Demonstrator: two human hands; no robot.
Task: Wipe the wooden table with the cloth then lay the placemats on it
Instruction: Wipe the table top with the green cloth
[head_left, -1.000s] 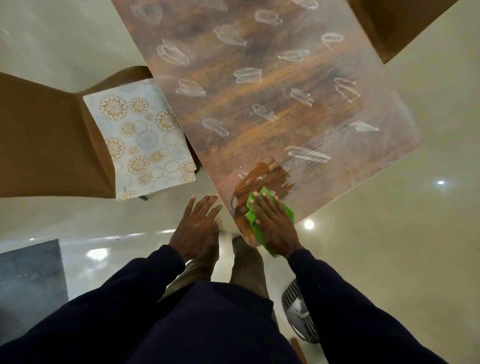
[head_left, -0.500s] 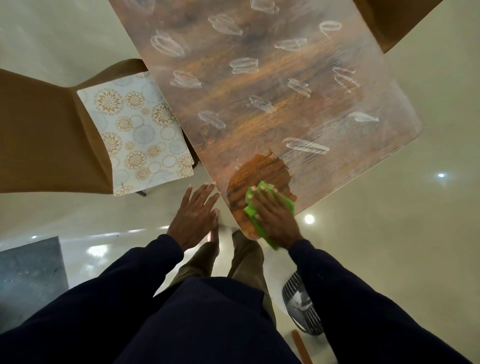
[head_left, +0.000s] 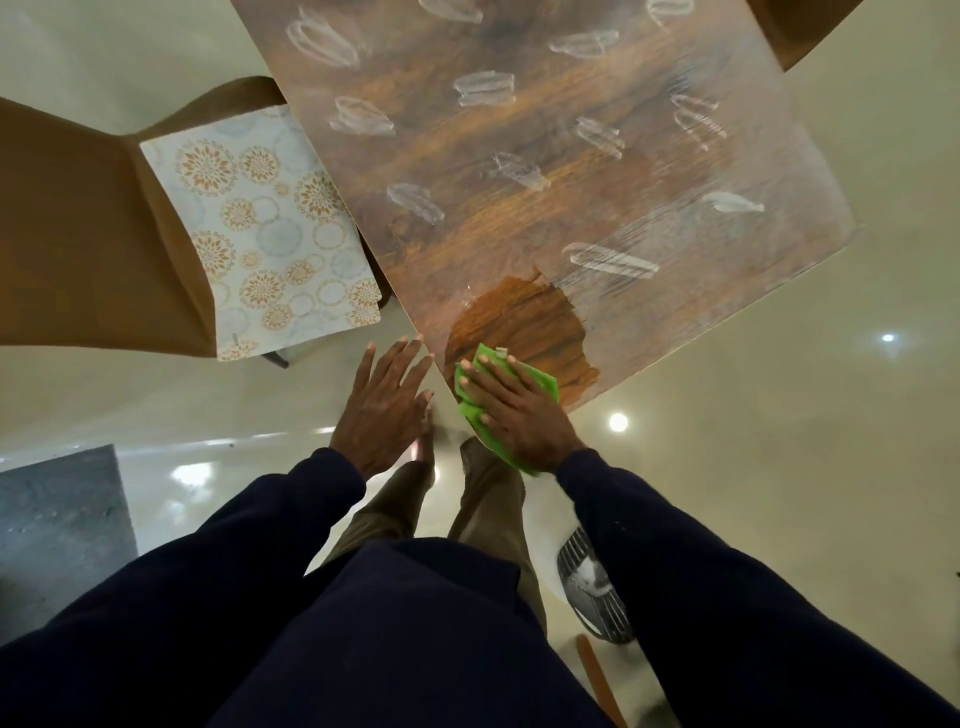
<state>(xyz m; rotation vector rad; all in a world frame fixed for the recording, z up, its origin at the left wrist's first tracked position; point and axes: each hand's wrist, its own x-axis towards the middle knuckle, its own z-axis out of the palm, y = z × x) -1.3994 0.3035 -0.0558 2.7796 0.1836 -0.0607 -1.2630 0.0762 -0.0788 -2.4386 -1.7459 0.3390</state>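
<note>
The wooden table (head_left: 545, 156) runs away from me, dusty and marked with white smears. A dark clean patch (head_left: 524, 327) shows at its near corner. My right hand (head_left: 511, 405) presses flat on a green cloth (head_left: 543, 384) at that corner, fingers spread and straight. My left hand (head_left: 387, 400) hovers open just left of the table's edge, fingertips close to the corner, holding nothing. A stack of floral placemats (head_left: 265, 234) lies on the seat of a brown chair (head_left: 78, 234) to the left.
A second brown chair (head_left: 800, 31) stands at the table's far right. A grey rug (head_left: 52, 525) covers the floor at lower left. A dark slatted object (head_left: 592, 592) sits on the glossy floor by my right leg.
The cloth under my right hand has swept over the near corner and the dark clean patch has grown. My left hand stays beside the table's edge.
</note>
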